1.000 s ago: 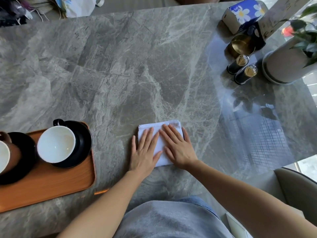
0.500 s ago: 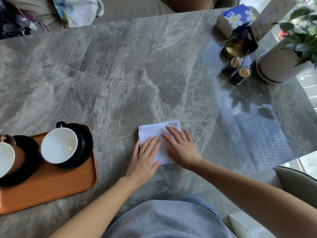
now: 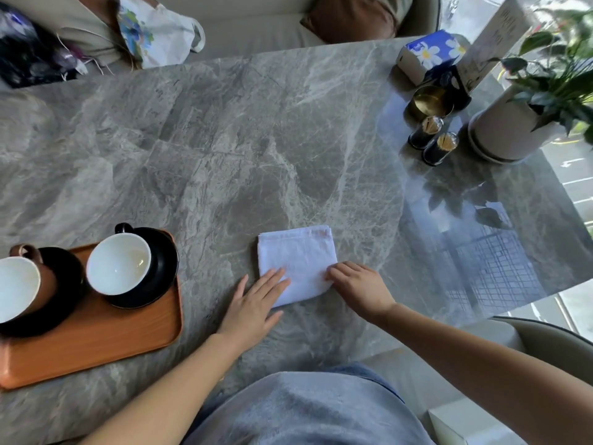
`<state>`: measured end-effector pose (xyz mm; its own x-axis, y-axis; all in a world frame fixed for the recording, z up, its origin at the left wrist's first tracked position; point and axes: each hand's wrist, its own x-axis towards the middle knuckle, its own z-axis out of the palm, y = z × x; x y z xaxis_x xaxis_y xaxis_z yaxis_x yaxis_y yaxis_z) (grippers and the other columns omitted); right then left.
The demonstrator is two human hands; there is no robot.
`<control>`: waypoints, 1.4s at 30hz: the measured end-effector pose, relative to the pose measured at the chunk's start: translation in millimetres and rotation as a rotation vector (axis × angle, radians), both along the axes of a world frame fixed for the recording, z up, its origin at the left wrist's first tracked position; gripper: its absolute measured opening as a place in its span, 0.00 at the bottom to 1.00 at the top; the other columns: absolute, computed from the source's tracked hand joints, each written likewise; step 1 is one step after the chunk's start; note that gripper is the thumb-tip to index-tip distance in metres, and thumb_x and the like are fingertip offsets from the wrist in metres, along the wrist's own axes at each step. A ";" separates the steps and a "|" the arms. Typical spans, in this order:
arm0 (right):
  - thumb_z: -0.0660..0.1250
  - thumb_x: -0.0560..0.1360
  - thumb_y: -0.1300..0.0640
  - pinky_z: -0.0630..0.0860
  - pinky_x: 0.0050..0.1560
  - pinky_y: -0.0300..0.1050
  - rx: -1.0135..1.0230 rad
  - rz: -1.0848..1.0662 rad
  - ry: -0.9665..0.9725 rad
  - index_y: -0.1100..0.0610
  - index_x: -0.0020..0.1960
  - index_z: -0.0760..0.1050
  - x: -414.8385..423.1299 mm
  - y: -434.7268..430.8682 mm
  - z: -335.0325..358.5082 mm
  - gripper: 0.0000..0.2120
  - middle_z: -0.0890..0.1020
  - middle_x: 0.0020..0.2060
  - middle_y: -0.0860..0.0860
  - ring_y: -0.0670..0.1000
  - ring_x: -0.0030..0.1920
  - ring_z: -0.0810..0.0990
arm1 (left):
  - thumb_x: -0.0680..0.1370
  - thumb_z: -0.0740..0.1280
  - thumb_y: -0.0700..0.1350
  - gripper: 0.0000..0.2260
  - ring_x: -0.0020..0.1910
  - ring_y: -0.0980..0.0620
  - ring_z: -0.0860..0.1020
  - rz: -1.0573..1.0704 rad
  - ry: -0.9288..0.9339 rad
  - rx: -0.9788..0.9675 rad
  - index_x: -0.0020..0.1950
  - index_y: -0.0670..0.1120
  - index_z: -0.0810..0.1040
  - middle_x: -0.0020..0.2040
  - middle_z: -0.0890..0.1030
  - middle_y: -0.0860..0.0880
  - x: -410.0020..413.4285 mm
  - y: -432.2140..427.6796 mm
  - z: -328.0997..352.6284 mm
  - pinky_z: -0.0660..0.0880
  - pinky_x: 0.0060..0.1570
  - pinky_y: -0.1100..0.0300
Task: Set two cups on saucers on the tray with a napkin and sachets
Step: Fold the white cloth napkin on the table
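head view: the left hand [image 3: 253, 303] lies flat and open on a folded napkin [image 3: 298, 255] on the marble table [image 3: 224, 149]; the right hand [image 3: 359, 292] pinches the napkin's right edge.

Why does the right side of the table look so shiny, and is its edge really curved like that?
Head view: daylight from the right glares off the polished grey marble table, mirroring a grid pattern and leaves of the green plant in its white pot; the bowed edges are probably wide-angle distortion; the white folded cloth napkin at centre looks sharp.
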<state>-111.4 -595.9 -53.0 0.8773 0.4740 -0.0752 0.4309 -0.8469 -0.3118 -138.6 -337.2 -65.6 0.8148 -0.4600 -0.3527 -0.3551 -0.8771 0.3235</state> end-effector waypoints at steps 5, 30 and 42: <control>0.68 0.72 0.62 0.73 0.27 0.44 0.088 -0.078 0.021 0.54 0.49 0.75 -5.1 -3.7 9.2 0.08 0.81 0.41 0.48 0.54 0.33 0.79 | 0.76 0.65 0.51 0.29 0.75 0.59 0.55 0.048 -0.073 -0.064 0.75 0.52 0.58 0.76 0.58 0.57 2.5 -2.4 8.2 0.47 0.74 0.51; 0.62 0.76 0.58 0.72 0.36 0.51 0.228 -0.185 0.230 0.56 0.57 0.72 -17.1 13.4 15.0 0.10 0.82 0.46 0.54 0.62 0.41 0.79 | 0.77 0.63 0.44 0.08 0.32 0.43 0.77 0.479 -0.056 -0.471 0.54 0.53 0.69 0.35 0.80 0.45 -13.5 6.0 20.0 0.73 0.31 0.53; 0.61 0.75 0.57 0.68 0.36 0.44 0.289 -0.368 0.260 0.51 0.60 0.66 0.9 21.1 8.0 0.14 0.80 0.47 0.51 0.55 0.39 0.77 | 0.76 0.65 0.43 0.02 0.31 0.49 0.71 0.769 0.050 -0.607 0.46 0.46 0.73 0.31 0.72 0.49 13.1 -4.3 5.5 0.71 0.35 0.52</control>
